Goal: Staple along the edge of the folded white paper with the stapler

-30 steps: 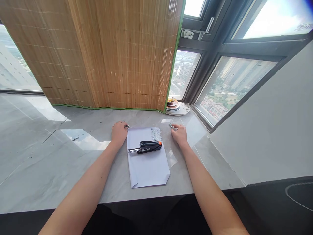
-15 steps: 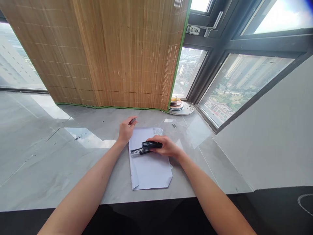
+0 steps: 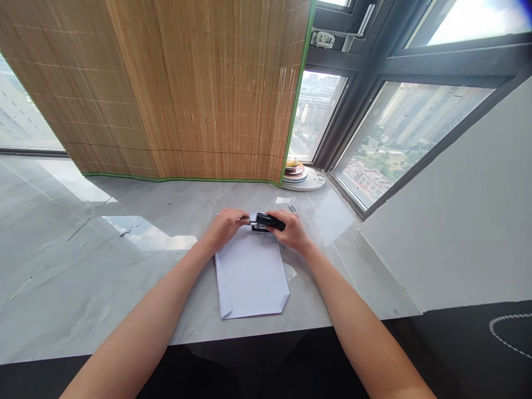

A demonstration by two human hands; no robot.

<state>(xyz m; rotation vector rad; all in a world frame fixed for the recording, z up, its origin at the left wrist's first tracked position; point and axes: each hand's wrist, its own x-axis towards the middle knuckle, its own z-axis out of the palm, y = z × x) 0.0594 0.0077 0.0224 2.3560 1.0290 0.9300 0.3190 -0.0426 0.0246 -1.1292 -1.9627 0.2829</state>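
A black stapler [image 3: 269, 222] is held over the top end of a folded white paper packet [image 3: 252, 277]. My right hand [image 3: 292, 229] is wrapped round its right end. At the stapler's left end, my left hand [image 3: 226, 226] is closed, its fingertips at the thin metal part that sticks out; what lies between them is too small to make out. A patch of dark print shows on the packet just below the stapler. The packet lies flat, with folded lower corners.
Small metal staple strips [image 3: 292, 209] lie beyond my right hand. A stack of plates [image 3: 296, 173] stands in the window corner. A bamboo blind [image 3: 199, 100] hangs at the back of the grey marble ledge [image 3: 137, 299], whose front edge is near me.
My right hand has moved the stapler away from me, to the packet's top end. My left hand has come right and down to meet the stapler's metal end. The view has shifted slightly.
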